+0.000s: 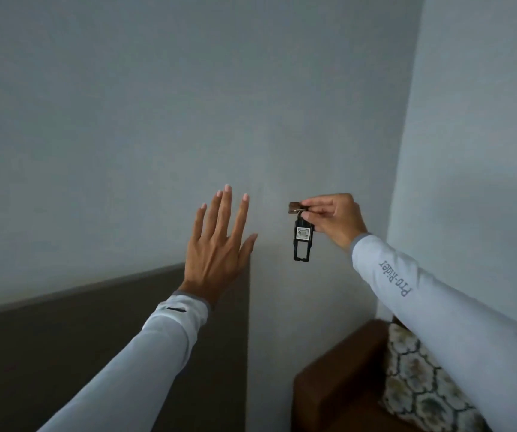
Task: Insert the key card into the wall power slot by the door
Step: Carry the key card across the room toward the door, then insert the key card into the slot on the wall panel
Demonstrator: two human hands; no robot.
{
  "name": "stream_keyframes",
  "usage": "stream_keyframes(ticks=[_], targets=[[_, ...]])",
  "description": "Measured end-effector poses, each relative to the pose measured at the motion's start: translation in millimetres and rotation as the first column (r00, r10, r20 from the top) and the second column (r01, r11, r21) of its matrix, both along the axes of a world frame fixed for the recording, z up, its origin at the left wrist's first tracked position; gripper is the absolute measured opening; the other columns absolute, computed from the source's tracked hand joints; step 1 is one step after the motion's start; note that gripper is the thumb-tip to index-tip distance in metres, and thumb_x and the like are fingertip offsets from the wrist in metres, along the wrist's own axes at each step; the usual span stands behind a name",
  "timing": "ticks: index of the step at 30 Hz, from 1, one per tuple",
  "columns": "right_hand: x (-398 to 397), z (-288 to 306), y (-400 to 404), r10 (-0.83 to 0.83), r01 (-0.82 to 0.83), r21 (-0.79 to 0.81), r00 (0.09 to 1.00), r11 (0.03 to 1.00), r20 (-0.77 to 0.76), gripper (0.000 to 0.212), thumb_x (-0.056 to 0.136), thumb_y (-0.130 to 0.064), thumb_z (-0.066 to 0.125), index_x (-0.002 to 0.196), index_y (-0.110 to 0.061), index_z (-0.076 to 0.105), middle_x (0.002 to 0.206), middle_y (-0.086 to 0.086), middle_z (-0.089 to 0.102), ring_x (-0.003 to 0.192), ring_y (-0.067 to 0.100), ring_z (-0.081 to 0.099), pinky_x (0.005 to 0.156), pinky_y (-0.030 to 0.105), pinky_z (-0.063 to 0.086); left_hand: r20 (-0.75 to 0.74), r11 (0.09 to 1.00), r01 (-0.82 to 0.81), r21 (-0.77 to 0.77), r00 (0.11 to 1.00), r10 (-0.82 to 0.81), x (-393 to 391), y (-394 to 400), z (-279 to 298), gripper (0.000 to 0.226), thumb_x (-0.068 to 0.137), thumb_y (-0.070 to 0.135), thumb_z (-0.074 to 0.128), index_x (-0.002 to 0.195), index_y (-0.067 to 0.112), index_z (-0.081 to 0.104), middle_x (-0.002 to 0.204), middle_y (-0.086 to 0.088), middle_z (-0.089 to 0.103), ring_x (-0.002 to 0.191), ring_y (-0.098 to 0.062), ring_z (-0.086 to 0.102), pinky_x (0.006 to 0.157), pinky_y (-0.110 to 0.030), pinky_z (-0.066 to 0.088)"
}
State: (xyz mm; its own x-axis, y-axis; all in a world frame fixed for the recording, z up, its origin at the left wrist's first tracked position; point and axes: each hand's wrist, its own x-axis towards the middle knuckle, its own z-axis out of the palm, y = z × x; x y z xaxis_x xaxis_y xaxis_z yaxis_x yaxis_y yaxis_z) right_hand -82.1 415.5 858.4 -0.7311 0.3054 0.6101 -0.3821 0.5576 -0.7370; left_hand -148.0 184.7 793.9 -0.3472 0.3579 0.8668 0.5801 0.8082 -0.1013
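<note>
My right hand (332, 218) pinches a metal key and ring at the top of a black rectangular key card tag (303, 241). The tag hangs straight down in front of the pale wall and has a small white label near its top. My left hand (220, 244) is raised to the left of it, palm toward the wall, fingers spread and holding nothing. No power slot or door shows anywhere in view.
A dark grey padded panel (110, 338) covers the lower left wall. A brown armchair (338, 385) with a patterned cushion (422, 381) stands at the lower right, below my right sleeve. The wall corner (403, 151) runs up on the right.
</note>
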Motion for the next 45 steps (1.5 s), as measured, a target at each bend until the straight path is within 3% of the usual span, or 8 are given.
stream_keyframes(ticks=[6,13,17,27,33,38,41,45], targets=[[108,51,106,-0.186,0.186,-0.003,0.979,0.982,-0.08,0.024,0.079,-0.001,0.075,0.102,-0.007,0.075,0.09,0.013,0.074,0.078,0.018,0.071,0.061,0.016,0.059,-0.077,0.984,0.177,0.007,0.981,-0.176,60,122,55,0.069,0.107,0.051,0.029,0.164,0.013,0.027,0.171,-0.025,0.027,0.158,-0.04,0.029,0.126,-0.058,0.033],[247,69,246,-0.372,0.372,-0.023,0.924,0.928,-0.087,0.025,0.079,0.004,0.072,0.103,-0.002,0.073,0.088,0.016,0.072,0.077,0.023,0.07,0.071,0.032,0.061,-0.093,0.946,0.325,0.011,0.942,-0.322,158,285,73,0.068,0.107,0.051,0.029,0.164,0.014,0.028,0.171,-0.024,0.028,0.157,-0.039,0.03,0.125,-0.059,0.036],[333,75,328,-0.463,0.464,-0.005,0.882,0.886,-0.086,0.025,0.078,0.005,0.073,0.103,0.0,0.073,0.088,0.018,0.072,0.075,0.02,0.069,0.057,0.017,0.057,-0.105,0.914,0.405,0.007,0.909,-0.403,219,385,72,0.068,0.107,0.051,0.029,0.165,0.015,0.027,0.171,-0.023,0.027,0.157,-0.039,0.03,0.125,-0.06,0.036],[528,76,511,-0.699,0.7,-0.004,0.713,0.715,-0.056,0.025,0.077,0.006,0.073,0.102,0.0,0.073,0.086,0.018,0.071,0.072,0.019,0.067,0.05,0.011,0.054,-0.095,0.797,0.604,-0.019,0.793,-0.602,373,621,64,0.069,0.108,0.053,0.024,0.166,0.016,0.02,0.173,-0.021,0.021,0.159,-0.036,0.026,0.128,-0.057,0.032],[611,60,612,-0.817,0.817,-0.016,0.575,0.576,-0.054,0.022,0.077,0.003,0.074,0.097,-0.007,0.075,0.087,0.017,0.075,0.087,0.024,0.071,0.075,0.034,0.062,-0.082,0.714,0.699,-0.045,0.709,-0.7,445,755,53,0.069,0.108,0.053,0.019,0.167,0.015,0.017,0.174,-0.022,0.018,0.16,-0.036,0.023,0.127,-0.058,0.032],[653,56,702,-0.846,0.846,-0.027,0.53,0.532,-0.051,0.022,0.077,0.004,0.075,0.097,-0.006,0.074,0.092,0.022,0.075,0.093,0.031,0.073,0.085,0.045,0.061,-0.106,0.66,0.751,-0.039,0.653,-0.75,481,866,42,0.069,0.109,0.053,0.024,0.166,0.015,0.02,0.173,-0.023,0.022,0.159,-0.037,0.026,0.127,-0.057,0.033],[667,56,767,-0.859,0.86,0.025,0.51,0.509,-0.042,0.023,0.077,0.0,0.076,0.099,-0.007,0.075,0.09,0.018,0.076,0.092,0.026,0.073,0.087,0.036,0.059,-0.111,0.649,0.761,-0.015,0.644,-0.757,493,941,44,0.069,0.109,0.052,0.027,0.166,0.014,0.021,0.172,-0.023,0.023,0.159,-0.037,0.027,0.127,-0.057,0.034],[679,56,847,-0.862,0.86,0.085,0.506,0.503,-0.015,0.023,0.077,-0.005,0.078,0.098,-0.013,0.076,0.087,0.011,0.078,0.084,0.015,0.071,0.073,0.016,0.051,-0.081,0.633,0.774,-0.004,0.631,-0.772,508,1029,48,0.069,0.108,0.052,0.028,0.165,0.014,0.023,0.172,-0.024,0.024,0.158,-0.038,0.027,0.127,-0.058,0.034]])
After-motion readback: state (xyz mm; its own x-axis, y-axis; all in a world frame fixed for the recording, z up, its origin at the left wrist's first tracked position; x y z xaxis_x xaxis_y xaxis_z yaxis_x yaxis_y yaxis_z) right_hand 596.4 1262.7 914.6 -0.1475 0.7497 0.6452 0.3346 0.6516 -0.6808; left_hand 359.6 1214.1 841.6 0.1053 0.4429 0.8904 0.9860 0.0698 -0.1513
